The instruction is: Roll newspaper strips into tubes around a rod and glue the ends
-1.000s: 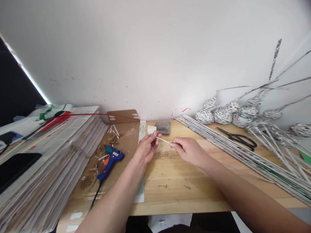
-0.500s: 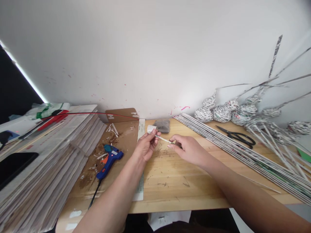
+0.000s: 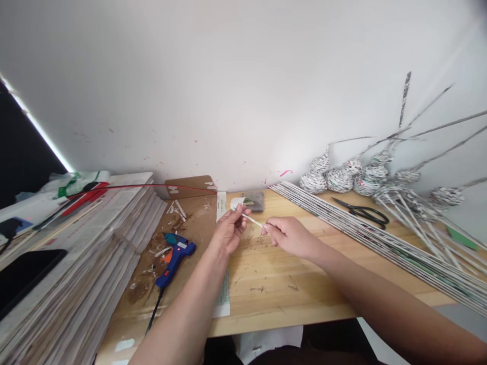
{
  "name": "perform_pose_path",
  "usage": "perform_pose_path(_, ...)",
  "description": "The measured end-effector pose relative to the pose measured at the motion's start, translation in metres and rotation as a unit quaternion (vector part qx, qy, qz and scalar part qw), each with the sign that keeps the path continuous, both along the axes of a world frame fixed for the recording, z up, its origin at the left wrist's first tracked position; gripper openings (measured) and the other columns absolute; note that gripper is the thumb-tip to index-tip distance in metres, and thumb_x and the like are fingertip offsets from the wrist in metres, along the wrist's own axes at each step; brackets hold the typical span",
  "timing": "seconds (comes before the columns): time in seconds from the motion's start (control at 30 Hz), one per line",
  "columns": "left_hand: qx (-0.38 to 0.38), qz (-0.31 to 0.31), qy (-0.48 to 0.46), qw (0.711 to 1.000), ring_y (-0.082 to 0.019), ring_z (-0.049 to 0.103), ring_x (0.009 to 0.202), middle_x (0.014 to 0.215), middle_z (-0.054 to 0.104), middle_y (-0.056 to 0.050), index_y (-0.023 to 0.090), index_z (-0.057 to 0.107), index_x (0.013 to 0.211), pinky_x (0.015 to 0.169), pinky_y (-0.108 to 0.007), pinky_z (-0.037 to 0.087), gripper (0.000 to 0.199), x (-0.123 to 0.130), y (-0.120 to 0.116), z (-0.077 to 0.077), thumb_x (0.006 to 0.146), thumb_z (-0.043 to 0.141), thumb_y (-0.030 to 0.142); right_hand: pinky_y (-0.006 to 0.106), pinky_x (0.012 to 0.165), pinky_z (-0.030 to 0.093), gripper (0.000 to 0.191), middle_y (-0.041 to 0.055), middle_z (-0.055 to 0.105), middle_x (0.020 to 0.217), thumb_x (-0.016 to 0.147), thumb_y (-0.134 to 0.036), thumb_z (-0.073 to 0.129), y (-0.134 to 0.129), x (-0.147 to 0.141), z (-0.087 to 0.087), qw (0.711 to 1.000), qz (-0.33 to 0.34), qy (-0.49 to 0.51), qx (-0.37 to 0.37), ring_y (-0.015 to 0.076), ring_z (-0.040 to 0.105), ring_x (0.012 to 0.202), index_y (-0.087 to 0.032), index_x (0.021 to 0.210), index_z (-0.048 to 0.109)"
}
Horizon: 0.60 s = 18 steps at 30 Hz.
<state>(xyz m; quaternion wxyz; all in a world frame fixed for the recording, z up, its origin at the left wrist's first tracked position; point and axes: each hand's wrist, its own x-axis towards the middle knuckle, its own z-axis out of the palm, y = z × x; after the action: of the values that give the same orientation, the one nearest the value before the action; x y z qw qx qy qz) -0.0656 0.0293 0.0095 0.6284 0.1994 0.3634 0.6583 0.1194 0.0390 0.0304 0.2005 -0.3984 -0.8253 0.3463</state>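
Over the middle of the wooden table, a thin white paper tube runs slantwise between my two hands. My left hand pinches its upper end between thumb and fingers. Beyond those fingertips a wider, curled flap of paper sticks out, seemingly the tube's loose end. My right hand is closed, with thumb and curled fingers gripping the lower end, which its fingers hide. Just behind the left fingertips lies a grey, fuzzy-looking pad.
A blue glue gun lies on stained cardboard at left, beside a tall newspaper stack with a phone. To the right are a row of paper tubes, black scissors and several woven paper gourd shapes.
My right fingers have curled in tighter around the tube's lower end. The loose paper flap has opened into a clearer curl. The whole view has shifted slightly.
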Motion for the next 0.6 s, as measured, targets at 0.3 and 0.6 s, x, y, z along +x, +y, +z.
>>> perform_pose_path(0.3,0.008,-0.004,0.006,1.000,-0.003,0.054,0.048,0.073,0.068,-0.005,0.009,0.065,0.085,0.045,-0.010,0.049,0.011,-0.001,-0.001,0.000,0.078,0.068,0.018,0.024,0.056,0.035,0.028,0.0005,0.056,0.061,0.091,-0.036,0.046,-0.009,-0.007,0.006,0.998,-0.035,0.023,0.050,0.0114,0.051,0.056,-0.017,0.081,0.062)
perform_pose_path(0.6,0.004,-0.012,-0.014,1.000,-0.003,0.054,0.046,0.072,0.069,-0.006,0.008,0.065,0.083,0.042,-0.010,0.047,0.011,-0.004,-0.002,0.005,0.079,0.066,0.018,0.020,0.044,0.031,0.030,-0.0029,0.050,0.056,0.081,-0.046,0.059,-0.012,-0.011,0.004,0.980,-0.043,0.131,-0.140,0.0079,0.044,0.047,-0.016,0.079,0.059)
